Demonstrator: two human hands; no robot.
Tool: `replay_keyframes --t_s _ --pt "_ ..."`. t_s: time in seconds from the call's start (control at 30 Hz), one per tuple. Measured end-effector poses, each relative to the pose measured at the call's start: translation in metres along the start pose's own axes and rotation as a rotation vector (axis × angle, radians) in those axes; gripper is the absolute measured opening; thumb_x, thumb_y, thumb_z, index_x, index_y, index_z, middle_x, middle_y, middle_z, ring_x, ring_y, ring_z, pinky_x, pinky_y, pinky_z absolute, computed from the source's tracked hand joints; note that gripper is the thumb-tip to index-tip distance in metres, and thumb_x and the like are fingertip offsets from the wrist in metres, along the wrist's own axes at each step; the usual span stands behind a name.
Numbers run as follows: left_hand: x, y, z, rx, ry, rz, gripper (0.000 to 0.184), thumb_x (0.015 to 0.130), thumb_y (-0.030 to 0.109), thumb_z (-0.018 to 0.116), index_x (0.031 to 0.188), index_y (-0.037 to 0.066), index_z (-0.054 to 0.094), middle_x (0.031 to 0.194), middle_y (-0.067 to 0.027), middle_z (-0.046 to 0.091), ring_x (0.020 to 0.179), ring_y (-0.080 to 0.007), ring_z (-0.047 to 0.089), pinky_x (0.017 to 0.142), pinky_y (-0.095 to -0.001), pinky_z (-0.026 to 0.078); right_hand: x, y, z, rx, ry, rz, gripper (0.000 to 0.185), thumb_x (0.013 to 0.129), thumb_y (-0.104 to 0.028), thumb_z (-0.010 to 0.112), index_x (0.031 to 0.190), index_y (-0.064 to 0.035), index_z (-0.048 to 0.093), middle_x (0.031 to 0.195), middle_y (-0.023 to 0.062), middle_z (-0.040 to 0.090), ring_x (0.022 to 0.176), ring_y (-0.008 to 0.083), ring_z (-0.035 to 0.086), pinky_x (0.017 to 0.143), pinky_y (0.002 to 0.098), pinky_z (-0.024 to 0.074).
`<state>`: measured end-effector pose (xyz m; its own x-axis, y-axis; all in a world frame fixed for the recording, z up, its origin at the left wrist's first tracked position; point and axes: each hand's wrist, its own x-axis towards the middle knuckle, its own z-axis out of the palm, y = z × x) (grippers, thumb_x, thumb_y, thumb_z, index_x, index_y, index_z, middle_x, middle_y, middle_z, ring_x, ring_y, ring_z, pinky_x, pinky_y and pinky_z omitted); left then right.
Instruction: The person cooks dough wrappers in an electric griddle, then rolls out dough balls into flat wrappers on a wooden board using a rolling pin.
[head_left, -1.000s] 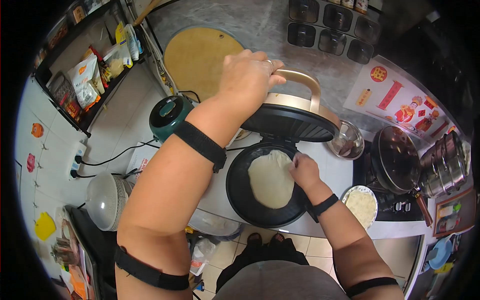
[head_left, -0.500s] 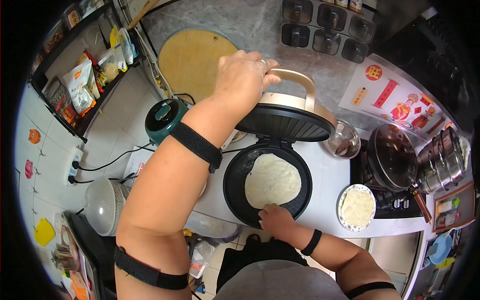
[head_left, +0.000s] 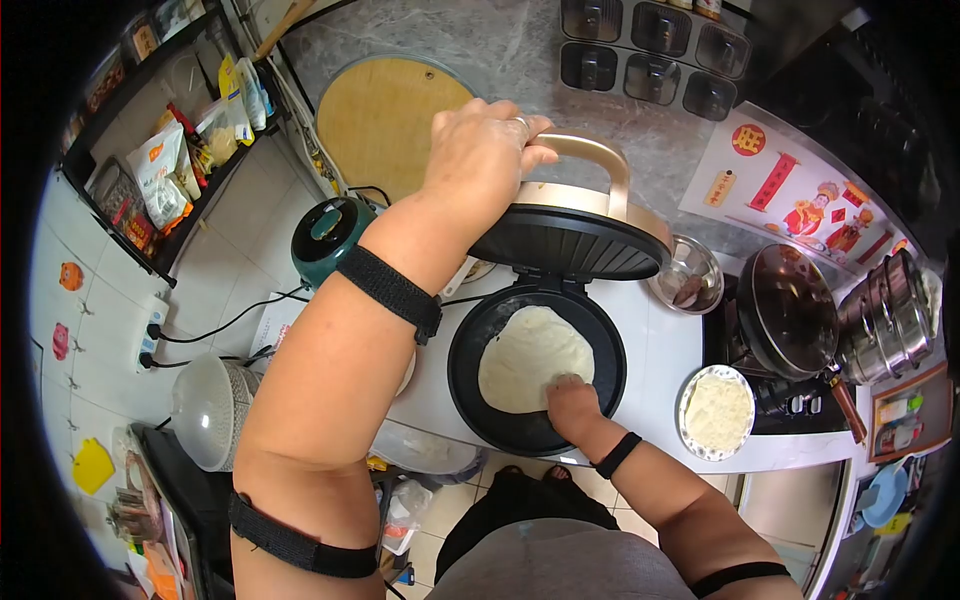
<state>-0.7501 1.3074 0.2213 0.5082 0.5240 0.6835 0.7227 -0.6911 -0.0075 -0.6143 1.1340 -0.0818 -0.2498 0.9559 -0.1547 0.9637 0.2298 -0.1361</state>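
My left hand [head_left: 487, 150] is wrapped round the gold handle [head_left: 598, 160] of a round electric griddle's lid [head_left: 580, 240], which it holds raised. Below, a pale flat dough round [head_left: 535, 358] lies in the black lower pan [head_left: 520, 432], a little left of its middle. My right hand [head_left: 573, 405] is closed, its fingertips at the lower right edge of the dough; whether they pinch the edge or only press on it is hidden.
On the right are a steel bowl [head_left: 688, 277], a plate of pale flat dough [head_left: 717, 412], a lidded wok [head_left: 790, 312] and steel steamers. Left stand a green appliance [head_left: 328, 240] and a round wooden board [head_left: 385, 125].
My right hand has gone from the dough's right side to its lower edge, then slightly right and up. The dough has shifted a little left in the pan. My left hand keeps hold of the handle.
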Motion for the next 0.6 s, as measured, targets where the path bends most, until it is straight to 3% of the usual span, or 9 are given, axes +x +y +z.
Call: replay_keyframes --t_s 0.07,0.2,0.27,0.33,0.4,0.53,0.6 --pt "-0.001 0.0 0.0 0.001 0.001 0.004 0.033 0.083 0.035 0.065 0.106 0.012 0.072 0.086 -0.0048 0.064 0.09 -0.0255 0.056 0.079 -0.0399 0.039 -0.001 -0.002 -0.003 -0.014 0.026 0.045 0.018 0.078 -0.015 0.059 0.093 -0.0094 0.066 0.097 0.0115 0.061 0.098 0.0288 0.058 0.076 0.039 0.0515" --pt "-0.007 0.001 -0.004 0.012 0.016 0.041 0.032 0.081 0.034 0.066 0.104 0.012 0.072 0.083 -0.0047 0.062 0.086 -0.0258 0.056 0.076 -0.0399 0.04 -0.031 0.015 -0.03 0.037 0.182 0.1 0.014 0.078 -0.011 0.059 0.089 -0.0085 0.066 0.095 0.0121 0.061 0.097 0.0286 0.058 0.075 0.0405 0.0502" --pt "-0.015 0.004 -0.009 0.005 0.031 0.067 0.031 0.08 0.034 0.066 0.102 0.012 0.072 0.081 -0.0046 0.062 0.085 -0.0259 0.056 0.075 -0.0399 0.04 -0.062 0.025 -0.053 0.289 0.398 0.106 0.018 0.072 -0.009 0.064 0.09 -0.0051 0.064 0.091 0.0147 0.06 0.089 0.0319 0.059 0.075 0.0427 0.05" --pt "-0.029 0.012 -0.021 -0.016 -0.025 0.067 0.03 0.081 0.033 0.066 0.101 0.012 0.073 0.085 -0.0036 0.064 0.089 -0.0243 0.056 0.079 -0.0399 0.038 -0.096 0.039 -0.055 0.338 0.567 0.102 0.023 0.068 -0.007 0.067 0.09 -0.0029 0.062 0.086 0.0162 0.059 0.084 0.0353 0.058 0.073 0.0439 0.0493" --pt "-0.051 0.021 -0.035 -0.028 -0.037 0.095 0.027 0.08 0.031 0.067 0.097 0.011 0.072 0.083 -0.0042 0.063 0.088 -0.0241 0.056 0.078 -0.0401 0.039 -0.137 0.056 -0.043 0.325 0.571 0.177 0.023 0.069 -0.007 0.066 0.091 -0.0031 0.061 0.084 0.0168 0.058 0.08 0.0359 0.058 0.071 0.0434 0.0492" --pt "-0.11 0.048 -0.066 -0.129 -0.508 0.07 0.015 0.075 0.023 0.07 0.085 0.012 0.069 0.082 -0.0034 0.062 0.088 -0.0222 0.056 0.079 -0.0402 0.04 -0.22 0.06 -0.006 0.393 0.376 0.501 0.02 0.074 -0.01 0.065 0.092 -0.0023 0.062 0.085 0.0166 0.059 0.079 0.0341 0.061 0.071 0.0418 0.0513" --pt "-0.165 0.053 -0.059 -0.638 -0.547 -0.099 0.014 0.074 0.02 0.066 0.086 0.013 0.067 0.082 -0.0016 0.062 0.089 -0.0205 0.056 0.08 -0.0397 0.04 -0.254 0.045 0.014 0.423 0.311 0.635 0.018 0.076 -0.012 0.064 0.091 -0.0034 0.064 0.087 0.0161 0.06 0.08 0.0331 0.062 0.07 0.0415 0.0521"
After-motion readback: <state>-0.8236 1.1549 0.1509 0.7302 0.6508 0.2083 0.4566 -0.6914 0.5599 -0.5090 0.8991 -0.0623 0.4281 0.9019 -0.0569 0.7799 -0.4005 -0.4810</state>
